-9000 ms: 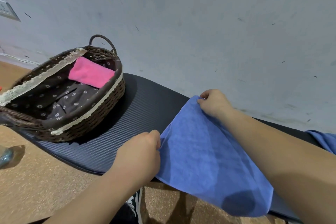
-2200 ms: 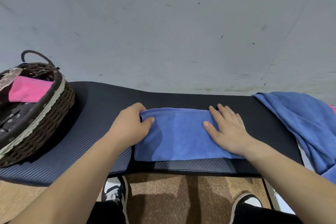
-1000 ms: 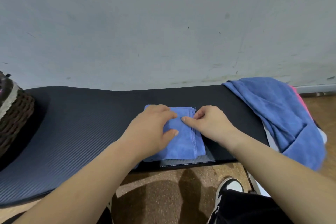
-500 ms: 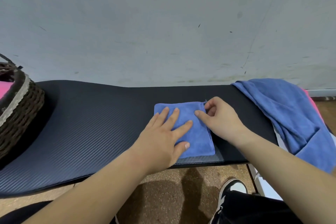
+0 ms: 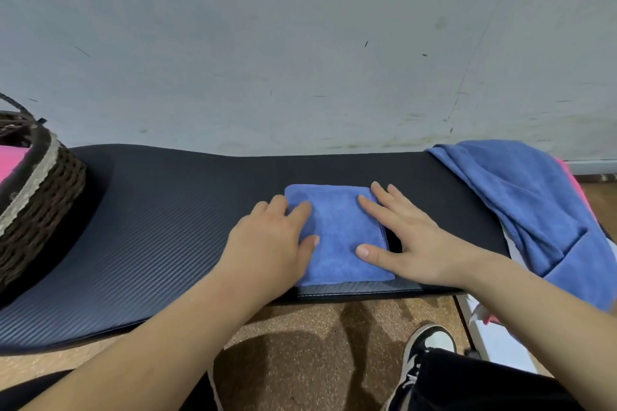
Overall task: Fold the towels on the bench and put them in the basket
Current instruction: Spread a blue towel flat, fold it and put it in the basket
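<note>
I am looking down at the folded blue towel (image 5: 337, 233), which is lying flat as a small rectangle near the front edge of the black bench (image 5: 167, 227). My left hand (image 5: 270, 240) is resting on its left edge with the fingers relaxed and gripping nothing. My right hand (image 5: 414, 237) is pressing on its right edge with the fingers straight and spread. The wicker basket (image 5: 36, 183) is sitting at the far left end of the bench, well apart from the towel, with a pink towel (image 5: 11, 162) showing inside it. Bare ribbed bench is lying between them. At the right end a heap of unfolded blue towel (image 5: 521, 203) is draping over the bench edge, with a pink cloth (image 5: 572, 177) peeking out from under it. A grey wall (image 5: 300, 43) is standing right behind the bench, and a black and white shoe (image 5: 430, 344) is showing on the brown floor (image 5: 300, 344) below.
</note>
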### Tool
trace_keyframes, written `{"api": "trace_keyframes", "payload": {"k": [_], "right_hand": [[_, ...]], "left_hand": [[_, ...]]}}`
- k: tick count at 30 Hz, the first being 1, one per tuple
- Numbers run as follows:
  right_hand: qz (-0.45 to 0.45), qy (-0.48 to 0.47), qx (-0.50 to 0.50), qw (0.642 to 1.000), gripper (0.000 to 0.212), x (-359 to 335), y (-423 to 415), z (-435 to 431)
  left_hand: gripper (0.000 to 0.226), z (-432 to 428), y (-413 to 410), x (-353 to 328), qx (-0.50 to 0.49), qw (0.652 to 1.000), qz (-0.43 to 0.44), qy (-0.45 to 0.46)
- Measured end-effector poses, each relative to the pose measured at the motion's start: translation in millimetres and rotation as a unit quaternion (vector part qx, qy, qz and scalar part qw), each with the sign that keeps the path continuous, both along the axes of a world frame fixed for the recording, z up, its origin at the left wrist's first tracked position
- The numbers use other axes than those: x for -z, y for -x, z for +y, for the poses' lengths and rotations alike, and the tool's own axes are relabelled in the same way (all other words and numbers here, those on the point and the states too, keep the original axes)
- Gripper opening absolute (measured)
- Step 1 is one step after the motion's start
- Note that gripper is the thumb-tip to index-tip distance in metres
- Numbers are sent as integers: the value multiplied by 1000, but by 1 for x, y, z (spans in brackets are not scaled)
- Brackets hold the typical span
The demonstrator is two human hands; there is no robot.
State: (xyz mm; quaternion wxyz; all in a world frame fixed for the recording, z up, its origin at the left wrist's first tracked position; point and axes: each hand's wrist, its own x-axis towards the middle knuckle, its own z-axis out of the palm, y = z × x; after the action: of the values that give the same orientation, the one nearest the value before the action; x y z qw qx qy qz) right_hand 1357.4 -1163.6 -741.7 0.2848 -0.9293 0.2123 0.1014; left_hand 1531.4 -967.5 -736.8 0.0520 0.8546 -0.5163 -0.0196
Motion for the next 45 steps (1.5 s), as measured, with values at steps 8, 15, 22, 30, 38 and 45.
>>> {"api": "trace_keyframes", "payload": {"k": [8,15,22,30,38,45], "right_hand": [[101,44,-50,993,87,5,-8,8],[63,31,-48,996,86,1,-18,30],[39,27,-48,998,96,6,-26,30],[38,19,-19,999,95,8,-21,13],[11,-18,-8,1000,78,6,-19,6],[-46,-52,95,993,59,-1,-26,1]], "left_hand": [[57,-5,19,1,-38,997,10,-63],[48,-1,-11,-8,-61,996,56,40],[61,-4,0,-21,52,981,33,185],[43,-33,31,-25,84,966,224,101],[46,-29,19,-4,142,969,12,201],[67,-33,15,37,165,986,1,-15]]}}
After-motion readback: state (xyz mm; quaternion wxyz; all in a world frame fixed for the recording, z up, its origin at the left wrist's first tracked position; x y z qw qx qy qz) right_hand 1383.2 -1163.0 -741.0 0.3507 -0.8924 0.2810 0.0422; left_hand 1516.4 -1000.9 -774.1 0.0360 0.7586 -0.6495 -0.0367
